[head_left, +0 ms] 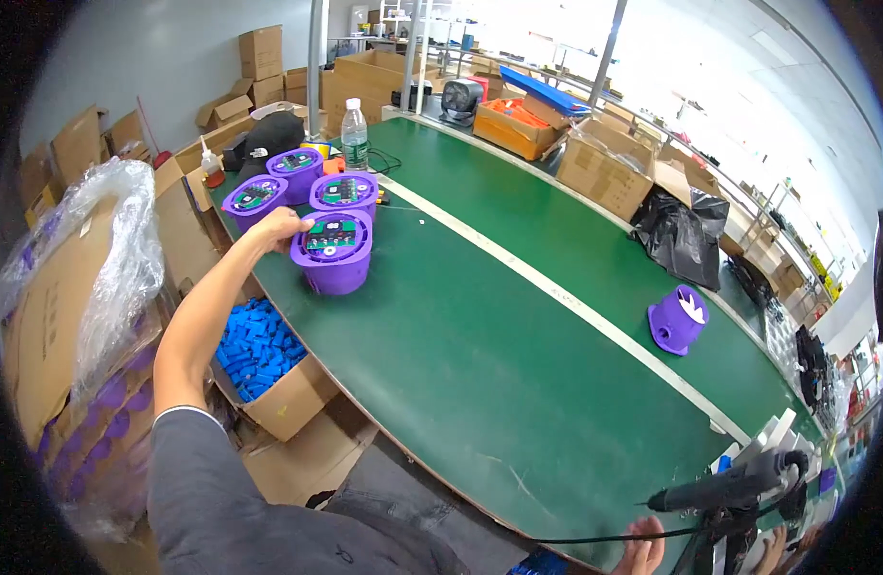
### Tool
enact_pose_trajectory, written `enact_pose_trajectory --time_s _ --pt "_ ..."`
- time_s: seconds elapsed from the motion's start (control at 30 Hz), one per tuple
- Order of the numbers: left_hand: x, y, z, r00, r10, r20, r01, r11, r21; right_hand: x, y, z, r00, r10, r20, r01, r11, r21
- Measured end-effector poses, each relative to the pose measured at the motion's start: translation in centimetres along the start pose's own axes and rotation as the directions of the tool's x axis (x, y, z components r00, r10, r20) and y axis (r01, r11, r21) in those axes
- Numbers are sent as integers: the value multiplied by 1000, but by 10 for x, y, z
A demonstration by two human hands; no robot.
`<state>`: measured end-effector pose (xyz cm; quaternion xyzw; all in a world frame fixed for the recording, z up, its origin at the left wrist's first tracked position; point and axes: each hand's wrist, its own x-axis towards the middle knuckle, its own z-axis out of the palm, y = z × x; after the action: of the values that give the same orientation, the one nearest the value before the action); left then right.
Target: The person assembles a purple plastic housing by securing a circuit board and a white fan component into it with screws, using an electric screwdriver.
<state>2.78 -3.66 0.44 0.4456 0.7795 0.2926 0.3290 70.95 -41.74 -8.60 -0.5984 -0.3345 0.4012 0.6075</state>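
My left hand [277, 228] grips the rim of a purple plastic housing [334, 276], with a green circuit board on its top. Close behind it stand more such housings: one [347, 199] just beyond, another [238, 206] to the left and a third [298, 180] farther back. At the lower right, my right hand [641, 548] is partly in view, its fingers apart and nothing seen in them. A black electric screwdriver [724, 484] is above and to the right of that hand, and a black cable runs past the fingers.
The green table [461, 364] carries a lone purple housing [678, 321] on its right, a water bottle [354, 134] and a black cap [272, 136]. Blue parts [259, 347] fill a carton below the left edge. A black bag [686, 235] and cartons [604, 168] line the far side.
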Motion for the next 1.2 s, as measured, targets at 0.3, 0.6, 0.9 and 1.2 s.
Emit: enact_pose_trajectory --time_s 0.3,0.6,0.9,1.2 --pt "-33 -24 32 942 -7 335 209 794 -571 -7 -70 102 834 -522 177 529 848 7" --pt "-112 33 78 839 275 469 -59 904 -424 14 -76 154 706 -706 55 706 698 -118" --pt "-151 147 276 376 493 785 -304 866 -398 1 -123 189 740 -654 -155 613 751 -245" --pt "-194 168 382 9 514 858 -371 798 -475 18 -147 165 690 -699 -187 667 715 -209"
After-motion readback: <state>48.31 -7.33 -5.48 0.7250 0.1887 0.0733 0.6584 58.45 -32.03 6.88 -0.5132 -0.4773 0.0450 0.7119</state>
